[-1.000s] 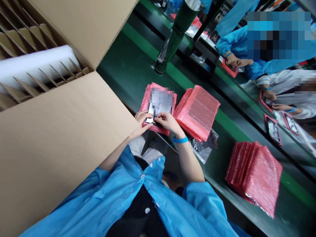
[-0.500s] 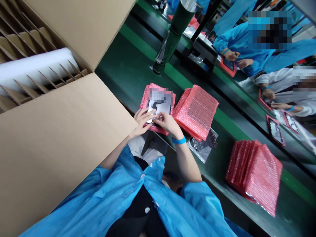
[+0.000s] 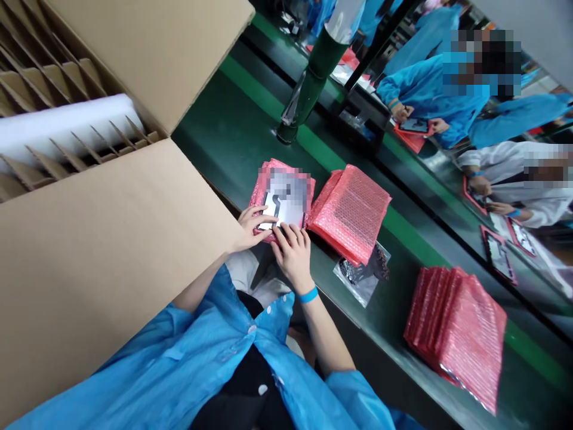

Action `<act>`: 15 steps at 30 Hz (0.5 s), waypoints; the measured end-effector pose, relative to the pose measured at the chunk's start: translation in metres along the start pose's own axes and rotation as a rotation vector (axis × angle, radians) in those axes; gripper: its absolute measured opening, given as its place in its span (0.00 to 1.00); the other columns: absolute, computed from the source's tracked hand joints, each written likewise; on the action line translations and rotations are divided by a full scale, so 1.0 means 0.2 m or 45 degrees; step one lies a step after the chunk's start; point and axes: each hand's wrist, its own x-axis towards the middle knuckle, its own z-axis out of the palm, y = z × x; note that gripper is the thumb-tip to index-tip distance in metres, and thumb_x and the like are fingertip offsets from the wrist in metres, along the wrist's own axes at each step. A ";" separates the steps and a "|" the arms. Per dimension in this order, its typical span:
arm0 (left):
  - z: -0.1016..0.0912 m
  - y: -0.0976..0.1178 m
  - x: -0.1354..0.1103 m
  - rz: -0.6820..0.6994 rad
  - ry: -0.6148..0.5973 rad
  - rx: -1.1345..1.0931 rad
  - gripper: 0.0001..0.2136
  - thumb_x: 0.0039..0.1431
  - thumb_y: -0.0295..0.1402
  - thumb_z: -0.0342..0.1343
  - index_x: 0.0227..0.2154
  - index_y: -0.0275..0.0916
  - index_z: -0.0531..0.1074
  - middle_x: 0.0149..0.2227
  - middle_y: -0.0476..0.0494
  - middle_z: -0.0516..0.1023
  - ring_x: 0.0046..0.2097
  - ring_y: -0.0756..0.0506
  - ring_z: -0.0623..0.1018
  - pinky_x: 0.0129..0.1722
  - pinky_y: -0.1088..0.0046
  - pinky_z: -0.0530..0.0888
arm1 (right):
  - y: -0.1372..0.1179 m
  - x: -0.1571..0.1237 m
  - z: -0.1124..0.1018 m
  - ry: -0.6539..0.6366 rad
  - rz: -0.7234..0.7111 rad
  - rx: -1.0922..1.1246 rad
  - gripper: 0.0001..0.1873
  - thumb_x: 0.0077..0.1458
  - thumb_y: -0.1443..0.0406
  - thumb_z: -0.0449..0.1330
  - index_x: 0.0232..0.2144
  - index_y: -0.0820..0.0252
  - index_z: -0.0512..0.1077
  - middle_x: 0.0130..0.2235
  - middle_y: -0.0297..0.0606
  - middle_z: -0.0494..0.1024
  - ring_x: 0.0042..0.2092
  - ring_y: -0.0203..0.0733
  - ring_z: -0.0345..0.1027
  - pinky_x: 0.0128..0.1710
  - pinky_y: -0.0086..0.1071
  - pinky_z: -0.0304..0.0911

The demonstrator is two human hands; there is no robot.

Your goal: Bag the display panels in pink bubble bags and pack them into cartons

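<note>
A flat silver panel with black edges [image 3: 293, 206] lies on a small stack of pink bubble-wrap bags [image 3: 257, 200] at the bench edge. A black strip [image 3: 276, 203], like a flat cable, runs across its face. My left hand [image 3: 253, 227] rests at the panel's lower left corner, fingers stretched over its surface. Beside it, my right hand [image 3: 293, 248], with a blue wristband, lies with fingers spread and tips touching the panel's near edge. Neither hand is closed round anything. Part of the panel is blurred out.
An open cardboard box [image 3: 116, 239] with dividers and white foam [image 3: 71, 122] fills the left. Right of the panel are a bubble-bag pile [image 3: 353, 209], a clear bag of small dark parts [image 3: 362, 275] and a taller pile [image 3: 465, 334]. Co-workers [image 3: 430, 107] sit across the green bench [image 3: 224, 131].
My right hand has gone from a pinch on the panel to spread fingers at its near edge. My left hand has slid slightly down and left. The view has shifted slightly.
</note>
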 end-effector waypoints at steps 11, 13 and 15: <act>-0.04 0.06 0.01 -0.075 -0.074 -0.044 0.18 0.70 0.38 0.62 0.60 0.47 0.81 0.68 0.36 0.75 0.75 0.33 0.69 0.76 0.48 0.63 | 0.23 -0.04 -0.27 0.461 0.205 -0.002 0.34 0.73 0.55 0.60 0.76 0.55 0.63 0.75 0.51 0.68 0.78 0.62 0.55 0.75 0.62 0.55; -0.05 0.07 0.02 -0.089 -0.096 -0.052 0.18 0.69 0.37 0.63 0.59 0.47 0.81 0.67 0.37 0.77 0.75 0.33 0.68 0.76 0.47 0.63 | 0.37 -0.07 -0.32 0.478 0.302 -0.061 0.37 0.73 0.54 0.59 0.77 0.58 0.60 0.76 0.54 0.65 0.78 0.64 0.53 0.75 0.66 0.52; -0.06 0.10 0.04 -0.100 -0.111 -0.060 0.19 0.67 0.35 0.63 0.60 0.47 0.81 0.66 0.37 0.79 0.75 0.33 0.69 0.76 0.47 0.63 | 0.51 -0.09 -0.34 0.466 0.310 -0.070 0.31 0.74 0.57 0.55 0.74 0.59 0.67 0.72 0.53 0.72 0.75 0.62 0.61 0.74 0.65 0.53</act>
